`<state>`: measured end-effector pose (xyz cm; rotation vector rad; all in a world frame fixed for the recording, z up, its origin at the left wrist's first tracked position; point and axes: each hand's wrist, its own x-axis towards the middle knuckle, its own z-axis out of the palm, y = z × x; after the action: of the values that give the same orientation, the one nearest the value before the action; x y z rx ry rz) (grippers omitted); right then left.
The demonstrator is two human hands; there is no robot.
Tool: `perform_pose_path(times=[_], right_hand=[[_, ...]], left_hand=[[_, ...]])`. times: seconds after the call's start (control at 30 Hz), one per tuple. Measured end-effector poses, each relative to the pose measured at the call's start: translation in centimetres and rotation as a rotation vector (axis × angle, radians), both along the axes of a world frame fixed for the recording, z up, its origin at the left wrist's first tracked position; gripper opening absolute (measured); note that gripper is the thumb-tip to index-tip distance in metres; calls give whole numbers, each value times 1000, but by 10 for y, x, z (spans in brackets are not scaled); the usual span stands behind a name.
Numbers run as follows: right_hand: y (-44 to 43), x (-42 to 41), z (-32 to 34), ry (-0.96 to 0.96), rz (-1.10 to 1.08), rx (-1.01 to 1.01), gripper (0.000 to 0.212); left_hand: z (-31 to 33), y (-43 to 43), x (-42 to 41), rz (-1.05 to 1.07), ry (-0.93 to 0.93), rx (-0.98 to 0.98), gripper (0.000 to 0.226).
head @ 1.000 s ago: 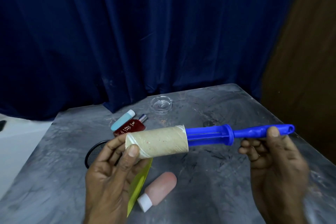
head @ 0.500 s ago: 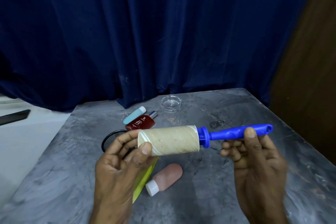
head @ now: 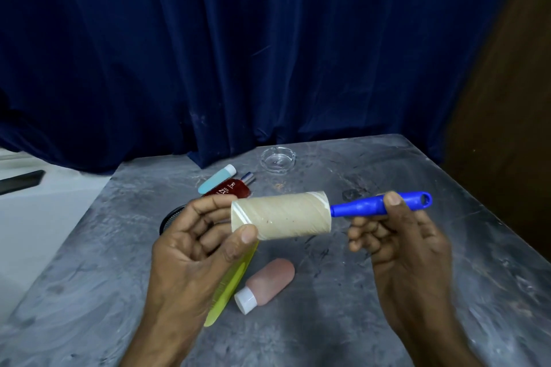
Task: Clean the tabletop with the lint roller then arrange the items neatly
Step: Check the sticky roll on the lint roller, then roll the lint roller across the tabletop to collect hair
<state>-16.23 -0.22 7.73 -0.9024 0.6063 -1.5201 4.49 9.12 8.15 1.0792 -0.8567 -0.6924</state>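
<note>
I hold the lint roller (head: 286, 216) level above the grey tabletop (head: 417, 247). Its beige sticky roll sits fully on the blue handle (head: 366, 207). My left hand (head: 202, 247) pinches the roll's left end between thumb and fingers. My right hand (head: 396, 244) grips the blue handle. On the table lie a pink bottle with a white cap (head: 265, 284), a yellow-green flat piece (head: 229, 286) partly under my left hand, a red bottle (head: 229, 189), a light blue tube (head: 216, 179) and a clear glass ashtray (head: 278, 159).
A black round mesh item (head: 168, 217) shows behind my left hand. A dark blue curtain (head: 238, 53) hangs behind the table. A white surface with a black object (head: 21, 180) lies to the left. A brown wall stands on the right.
The roll has slid along the blue core toward my right hand until it covers the core fully. The view has shifted slightly, so the table items appear further right.
</note>
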Motion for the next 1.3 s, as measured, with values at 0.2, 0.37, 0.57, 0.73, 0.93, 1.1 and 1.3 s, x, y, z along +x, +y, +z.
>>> perform_pose_path(times=[0.2, 0.37, 0.57, 0.73, 0.93, 1.1, 1.3], right_hand=[[-11, -2, -2, -23, -11, 43, 26], [-19, -7, -6, -37, -63, 75, 22], [-35, -25, -22, -80, -83, 167, 11], [-45, -35, -41, 119, -4, 180, 19], [-64, -33, -69, 505, -198, 153, 12], [-62, -16, -93, 990, -338, 80, 24], [-53, 0, -93, 1390, -276, -71, 27]], left_hand=[[-6, 1, -1, 32, -359, -122, 52], [-18, 16, -11, 261, -832, -289, 13], [-39, 2, -28, 107, -823, -177, 8], [-59, -35, -32, -114, -1187, 146, 39], [-67, -99, -27, -235, -1504, 520, 97], [-76, -130, -17, -261, -1488, 711, 115], [-78, -140, -9, -331, -1466, 796, 128]])
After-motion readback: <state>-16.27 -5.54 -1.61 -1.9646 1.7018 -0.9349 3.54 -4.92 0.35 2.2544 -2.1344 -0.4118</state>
